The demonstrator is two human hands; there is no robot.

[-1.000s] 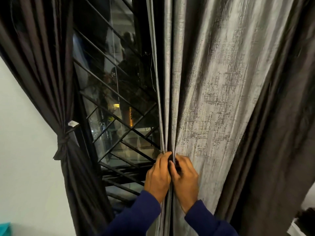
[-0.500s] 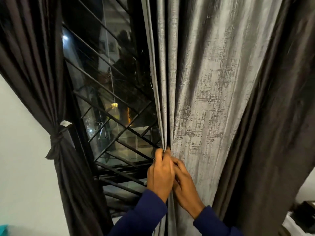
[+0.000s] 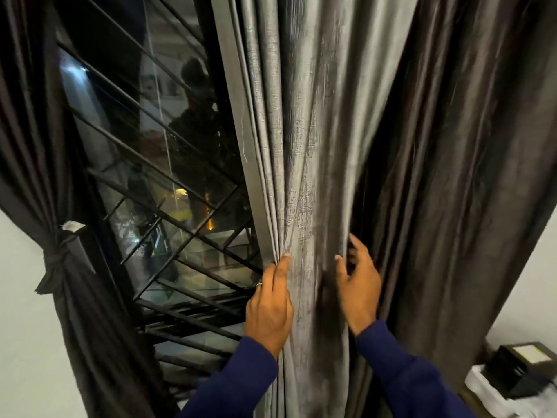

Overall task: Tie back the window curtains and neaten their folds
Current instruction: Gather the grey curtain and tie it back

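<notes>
The left hand (image 3: pixel 269 309) pinches the gathered front pleats of the grey curtain (image 3: pixel 304 146) between thumb and fingers, a ring showing on one finger. The right hand (image 3: pixel 358 285), just beside it, has loosely spread, slightly blurred fingers that reach into the fold where the grey curtain meets a darker panel (image 3: pixel 452 176); it grips nothing. Both arms wear dark blue sleeves (image 3: pixel 401 372). To the left is a dark window with a diagonal metal grille (image 3: pixel 168 224). Further left, a dark curtain (image 3: pixel 33 116) hangs already tied back with a knotted band (image 3: pixel 57 260) against a pale wall.
</notes>
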